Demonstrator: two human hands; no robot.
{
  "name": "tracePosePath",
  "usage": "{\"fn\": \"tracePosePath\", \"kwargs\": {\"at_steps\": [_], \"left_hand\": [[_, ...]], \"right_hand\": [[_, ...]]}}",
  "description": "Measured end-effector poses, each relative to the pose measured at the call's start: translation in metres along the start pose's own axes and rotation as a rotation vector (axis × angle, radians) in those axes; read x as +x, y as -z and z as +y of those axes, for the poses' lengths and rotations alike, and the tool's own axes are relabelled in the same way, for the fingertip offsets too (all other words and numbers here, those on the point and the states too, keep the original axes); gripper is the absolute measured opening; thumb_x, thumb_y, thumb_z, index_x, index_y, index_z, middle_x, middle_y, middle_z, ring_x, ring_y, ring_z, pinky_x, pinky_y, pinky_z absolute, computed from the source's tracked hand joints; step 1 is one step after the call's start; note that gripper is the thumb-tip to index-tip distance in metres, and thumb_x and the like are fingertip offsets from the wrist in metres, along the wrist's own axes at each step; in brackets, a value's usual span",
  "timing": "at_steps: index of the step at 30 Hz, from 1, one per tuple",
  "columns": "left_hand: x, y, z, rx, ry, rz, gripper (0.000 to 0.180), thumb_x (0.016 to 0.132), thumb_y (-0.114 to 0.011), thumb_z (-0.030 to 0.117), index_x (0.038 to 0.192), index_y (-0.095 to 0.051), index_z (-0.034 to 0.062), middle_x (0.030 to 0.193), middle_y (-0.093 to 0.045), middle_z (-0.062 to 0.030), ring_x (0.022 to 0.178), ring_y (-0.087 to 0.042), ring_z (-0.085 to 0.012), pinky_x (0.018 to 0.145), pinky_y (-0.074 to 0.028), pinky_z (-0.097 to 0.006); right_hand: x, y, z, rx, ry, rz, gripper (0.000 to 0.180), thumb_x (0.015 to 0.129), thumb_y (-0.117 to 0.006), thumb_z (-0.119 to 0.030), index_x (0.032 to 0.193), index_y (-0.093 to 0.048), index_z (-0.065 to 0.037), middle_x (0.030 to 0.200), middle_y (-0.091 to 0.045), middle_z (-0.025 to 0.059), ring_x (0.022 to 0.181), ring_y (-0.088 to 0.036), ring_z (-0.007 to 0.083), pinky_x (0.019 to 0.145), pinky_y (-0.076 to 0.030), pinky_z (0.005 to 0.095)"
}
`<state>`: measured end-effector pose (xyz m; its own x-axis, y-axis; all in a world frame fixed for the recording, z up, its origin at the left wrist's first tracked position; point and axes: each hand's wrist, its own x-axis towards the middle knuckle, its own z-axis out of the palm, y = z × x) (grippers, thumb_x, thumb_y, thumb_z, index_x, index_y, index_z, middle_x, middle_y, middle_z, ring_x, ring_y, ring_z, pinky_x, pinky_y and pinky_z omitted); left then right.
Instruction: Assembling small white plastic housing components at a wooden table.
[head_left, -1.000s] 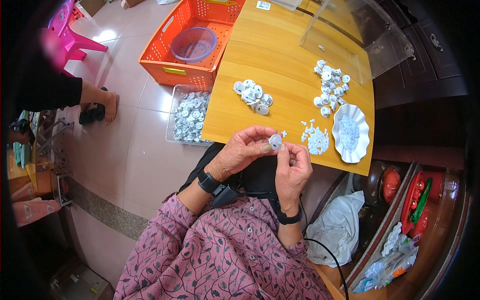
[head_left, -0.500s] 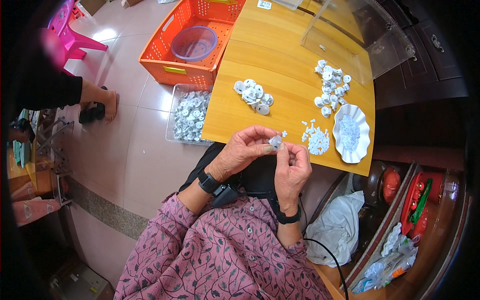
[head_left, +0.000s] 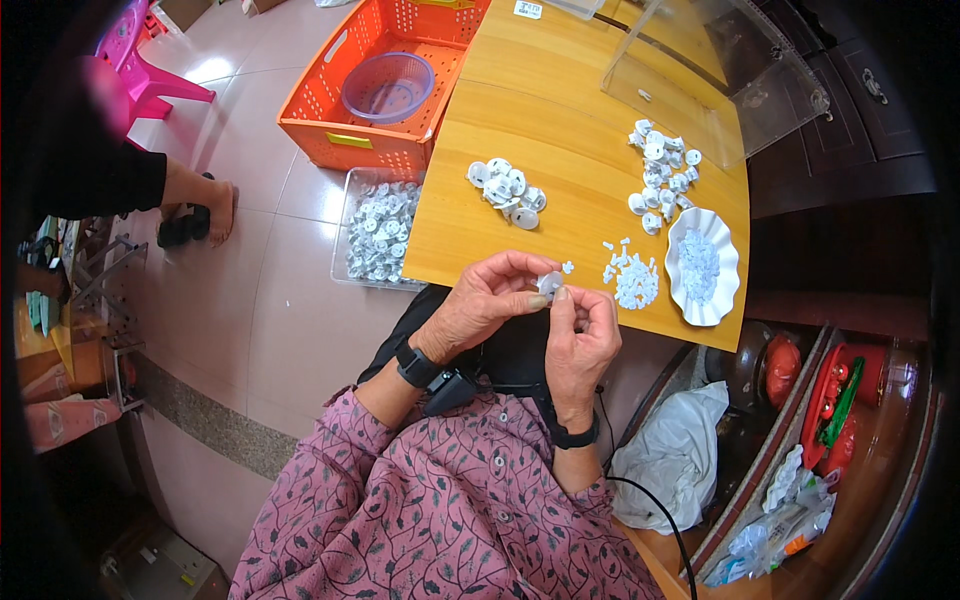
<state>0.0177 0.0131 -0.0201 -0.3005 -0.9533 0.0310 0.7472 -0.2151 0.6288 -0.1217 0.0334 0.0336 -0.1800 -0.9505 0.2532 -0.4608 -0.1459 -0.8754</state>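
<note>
So the white cap (head_left: 548, 284) is up in both hands, right at the near edge of the wooden table (head_left: 560, 130). Call that the middle of the clock, 12 straight ahead. The left hand (head_left: 488, 307) comes in from about 8 and has it pinched, thumb on the near side, fingers curled around the far side. The right hand (head_left: 583, 340) is at roughly 5, thumb and forefinger closed on the cap's near-right edge, other fingers folded into the palm. Can't tell if there's some tiny part between those tips too, it's all hidden.

One loose white bit (head_left: 568, 267) lies just past the cap, between 1 and 2. At 11 there's a pile of caps (head_left: 508, 193), and a second batch of white parts (head_left: 655, 172) is spread out between 1 and 2. Straight over at 3 is a little heap of small pale pins (head_left: 635, 285), and just beyond it a wavy white dish (head_left: 706, 314) full of pale-blue bits.

Off the table, a clear bin (head_left: 380, 283) packed with white parts sits between 9 and 10, and an orange crate (head_left: 310, 140) with a purple basket (head_left: 386, 112) inside is between 10 and 11.
</note>
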Motion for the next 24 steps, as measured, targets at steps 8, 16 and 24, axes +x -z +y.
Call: {"fn": "tracePosePath", "kwargs": {"at_steps": [8,16,24], "left_hand": [[-0.001,0.0,0.001,-0.006,0.021,0.014,0.038,0.089,-0.07,-0.005,0.125,-0.061,0.0012,0.13,-0.061,-0.011,0.122,-0.058,-0.0193,0.11,-0.045,-0.036],[-0.003,0.002,0.006,0.141,0.001,-0.013,0.035,0.091,-0.07,-0.003,0.125,-0.063,0.0,0.128,-0.062,-0.0077,0.117,-0.06,-0.0157,0.102,-0.051,-0.032],[-0.006,0.005,0.009,0.24,-0.033,-0.039,0.035,0.09,-0.07,-0.004,0.124,-0.065,-0.0003,0.127,-0.062,-0.0084,0.116,-0.061,-0.0154,0.102,-0.051,-0.03]], "right_hand": [[-0.001,-0.001,0.001,-0.035,0.053,-0.005,0.011,0.092,-0.069,-0.006,0.093,-0.061,0.0,0.085,-0.061,0.0087,0.065,-0.061,0.0157,0.06,-0.05,0.0296],[-0.001,0.001,0.0,-0.075,0.092,-0.049,0.011,0.091,-0.069,-0.004,0.094,-0.059,-0.001,0.086,-0.06,0.0097,0.067,-0.062,0.0185,0.059,-0.051,0.0311],[-0.003,0.001,-0.001,-0.032,0.087,-0.065,0.011,0.091,-0.069,-0.004,0.094,-0.059,-0.001,0.086,-0.06,0.0093,0.065,-0.061,0.018,0.058,-0.05,0.0306]]}}
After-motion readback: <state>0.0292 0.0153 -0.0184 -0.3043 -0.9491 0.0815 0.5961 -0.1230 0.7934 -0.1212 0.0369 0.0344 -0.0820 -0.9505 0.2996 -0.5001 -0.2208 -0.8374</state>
